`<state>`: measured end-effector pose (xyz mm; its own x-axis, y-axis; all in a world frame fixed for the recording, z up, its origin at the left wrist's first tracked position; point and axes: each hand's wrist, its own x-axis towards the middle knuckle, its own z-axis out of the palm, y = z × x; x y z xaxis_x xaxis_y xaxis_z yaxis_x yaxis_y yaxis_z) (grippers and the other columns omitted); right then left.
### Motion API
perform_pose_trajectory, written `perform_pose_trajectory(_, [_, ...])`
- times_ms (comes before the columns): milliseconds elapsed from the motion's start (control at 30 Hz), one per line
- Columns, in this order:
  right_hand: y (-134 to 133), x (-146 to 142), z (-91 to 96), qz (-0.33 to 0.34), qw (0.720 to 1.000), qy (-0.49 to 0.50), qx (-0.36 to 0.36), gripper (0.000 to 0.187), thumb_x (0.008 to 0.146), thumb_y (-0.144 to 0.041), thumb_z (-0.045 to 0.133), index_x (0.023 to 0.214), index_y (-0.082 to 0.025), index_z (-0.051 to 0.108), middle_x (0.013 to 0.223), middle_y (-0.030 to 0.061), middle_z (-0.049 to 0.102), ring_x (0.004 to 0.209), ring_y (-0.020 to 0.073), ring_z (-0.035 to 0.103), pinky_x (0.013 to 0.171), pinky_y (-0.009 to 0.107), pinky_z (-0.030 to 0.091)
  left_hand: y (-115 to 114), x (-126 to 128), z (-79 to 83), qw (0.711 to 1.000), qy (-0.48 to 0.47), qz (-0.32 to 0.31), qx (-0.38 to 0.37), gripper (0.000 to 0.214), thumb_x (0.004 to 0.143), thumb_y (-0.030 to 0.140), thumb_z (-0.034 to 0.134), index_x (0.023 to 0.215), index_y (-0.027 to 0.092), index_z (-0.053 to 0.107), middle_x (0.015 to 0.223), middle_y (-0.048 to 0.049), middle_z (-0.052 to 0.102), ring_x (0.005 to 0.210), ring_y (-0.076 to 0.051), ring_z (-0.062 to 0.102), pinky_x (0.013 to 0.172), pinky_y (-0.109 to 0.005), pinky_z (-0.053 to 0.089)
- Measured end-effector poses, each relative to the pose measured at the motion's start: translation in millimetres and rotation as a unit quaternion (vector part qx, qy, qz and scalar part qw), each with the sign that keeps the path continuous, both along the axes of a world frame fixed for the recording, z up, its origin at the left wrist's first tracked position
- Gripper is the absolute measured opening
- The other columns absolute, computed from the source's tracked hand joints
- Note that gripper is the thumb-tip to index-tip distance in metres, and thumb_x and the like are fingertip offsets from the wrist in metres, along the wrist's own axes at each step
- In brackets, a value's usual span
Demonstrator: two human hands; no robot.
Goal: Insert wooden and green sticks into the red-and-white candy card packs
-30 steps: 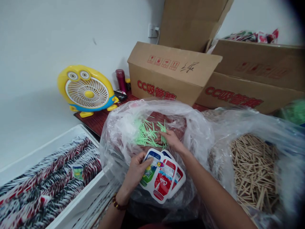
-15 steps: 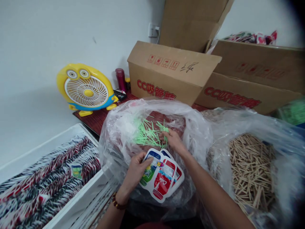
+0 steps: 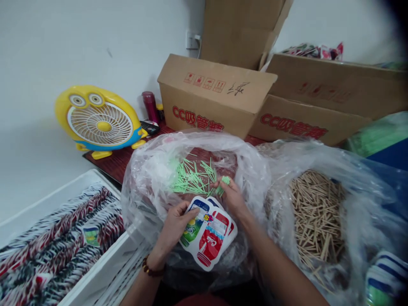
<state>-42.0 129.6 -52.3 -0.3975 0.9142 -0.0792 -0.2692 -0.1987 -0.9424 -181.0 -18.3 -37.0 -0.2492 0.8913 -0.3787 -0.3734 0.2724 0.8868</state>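
Observation:
My left hand (image 3: 175, 225) is closed on a few fanned drink-shaped packets (image 3: 208, 236), printed with a green Sprite cup and a red Cola cup, thumb on the front. Just above them my right hand (image 3: 232, 196) pinches a small bunch of thin green sticks (image 3: 225, 182). More loose green sticks (image 3: 193, 176) lie in the open clear plastic bag (image 3: 255, 170) beyond both hands. Part of the rear packets is hidden behind the front one.
A white foam box (image 3: 95, 265) packed with rows of packets stands at left. Right of me, another plastic bag holds tan sticks (image 3: 318, 212). Behind are a yellow fan (image 3: 103, 125), a dark red bottle (image 3: 150, 106) and cardboard boxes (image 3: 207, 93). More packets (image 3: 387, 276) show at lower right.
My right hand has drawn back from the pile of green sticks with a bunch in its fingers. My left hand still holds the packets. The whole view has shifted slightly.

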Motion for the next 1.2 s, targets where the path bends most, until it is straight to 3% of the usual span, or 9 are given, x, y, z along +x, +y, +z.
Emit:
perform_pose_trajectory(133, [-6.3,8.5,31.8,-0.049,0.977,0.191,-0.086,0.019,0.073,-0.026,0.071,0.087,-0.024,0.059,0.075,-0.0029,0.066,0.086,0.0184,0.067,0.089,0.038,0.05,7.0,5.9,4.1,0.998,-0.032,-0.045,-0.01,0.03,0.068,0.041,0.076,0.078,0.015,0.065,0.064,-0.0009,0.069,0.055,-0.016,0.064,0.052,-0.024,0.047])
perform_pose_trajectory(300, [-32.8,16.7,55.1,-0.068,0.966,0.223,-0.108,0.015,0.075,-0.024,0.068,0.087,-0.025,0.059,0.078,-0.002,0.068,0.09,0.0196,0.067,0.091,0.04,0.051,12.8,17.0,15.1,0.995,-0.053,-0.089,-0.004,0.025,0.07,0.036,0.075,0.077,0.014,0.065,0.066,-0.0027,0.071,0.053,-0.015,0.064,0.05,-0.022,0.047])
perform_pose_trajectory(567, [-63.0,20.6,55.1,-0.054,0.979,0.179,-0.083,0.014,0.084,-0.036,0.058,0.097,-0.03,0.054,0.09,-0.0022,0.067,0.095,0.0203,0.067,0.078,0.034,0.054,10.5,24.4,21.6,0.991,-0.033,-0.128,-0.011,0.022,0.072,0.034,0.074,0.072,0.015,0.065,0.062,-0.0011,0.069,0.048,-0.01,0.06,0.047,-0.019,0.044])
perform_pose_trajectory(900, [-64.7,30.0,55.5,-0.048,0.978,0.183,-0.082,0.016,0.082,-0.033,0.059,0.096,-0.028,0.052,0.083,-0.0019,0.067,0.089,0.0209,0.068,0.076,0.034,0.053,7.3,25.1,23.9,0.987,0.017,-0.159,-0.018,0.032,0.069,0.046,0.073,0.071,0.014,0.068,0.057,-0.0014,0.065,0.049,-0.014,0.059,0.047,-0.023,0.042])
perform_pose_trajectory(1033, [-66.8,31.3,55.7,-0.029,0.977,0.181,-0.106,0.015,0.082,-0.033,0.059,0.094,-0.028,0.051,0.081,-0.0017,0.067,0.088,0.0216,0.068,0.077,0.035,0.053,6.7,24.5,22.9,0.986,0.033,-0.162,-0.008,0.032,0.071,0.046,0.072,0.067,0.015,0.064,0.055,0.0002,0.061,0.045,-0.01,0.052,0.045,-0.021,0.038])
perform_pose_trajectory(1200, [-67.5,32.6,58.3,-0.053,0.968,0.223,-0.101,0.016,0.081,-0.03,0.061,0.094,-0.026,0.053,0.079,-0.0015,0.066,0.087,0.0208,0.068,0.076,0.033,0.053,3.7,22.5,22.4,0.973,0.068,-0.218,0.017,0.037,0.08,0.047,0.061,0.063,0.015,0.055,0.054,0.0041,0.048,0.045,-0.006,0.038,0.044,-0.018,0.031])
